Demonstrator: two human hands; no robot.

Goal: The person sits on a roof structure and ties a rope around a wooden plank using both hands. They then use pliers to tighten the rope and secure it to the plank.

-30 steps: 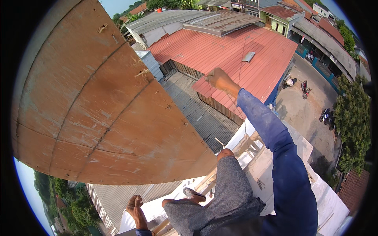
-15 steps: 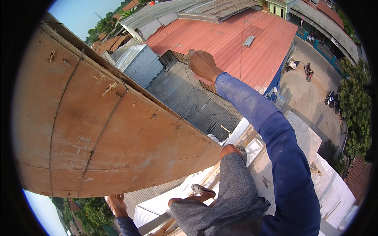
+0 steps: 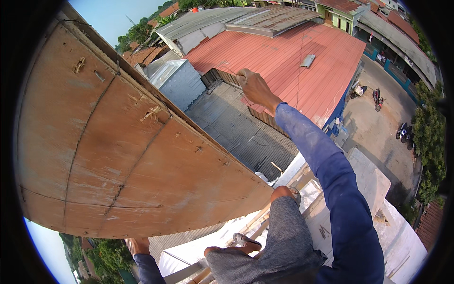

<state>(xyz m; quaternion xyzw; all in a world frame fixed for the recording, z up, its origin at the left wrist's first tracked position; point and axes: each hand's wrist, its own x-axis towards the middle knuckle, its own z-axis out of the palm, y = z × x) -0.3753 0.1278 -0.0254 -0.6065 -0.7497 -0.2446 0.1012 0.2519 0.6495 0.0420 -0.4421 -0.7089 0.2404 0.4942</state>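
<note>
A large brown plywood panel (image 3: 137, 156) fills the left side, with dark wires (image 3: 90, 118) stretched across its face and splintered holes near its upper edge. My left hand (image 3: 138, 245) is at the panel's lower edge; its fingers are mostly hidden there. Beyond the panel's upper right edge, my right hand (image 3: 259, 91) is raised at the end of an outstretched, blue-sleeved arm. Its fingers are closed, and what they hold, if anything, is too small to make out.
My legs in grey shorts (image 3: 288, 227) are bent over bamboo poles and a wooden beam (image 3: 189, 269). A pale board (image 3: 364, 184) lies at my right. Far below are a grey corrugated roof (image 3: 236, 128), a red metal roof (image 3: 279, 47) and a yard (image 3: 373, 123) with parked motorcycles.
The view has shifted slightly, so the panel, roofs and my right hand appear a little further right and mostly lower. My right hand stays raised and closed; my left stays at the panel's edge.
</note>
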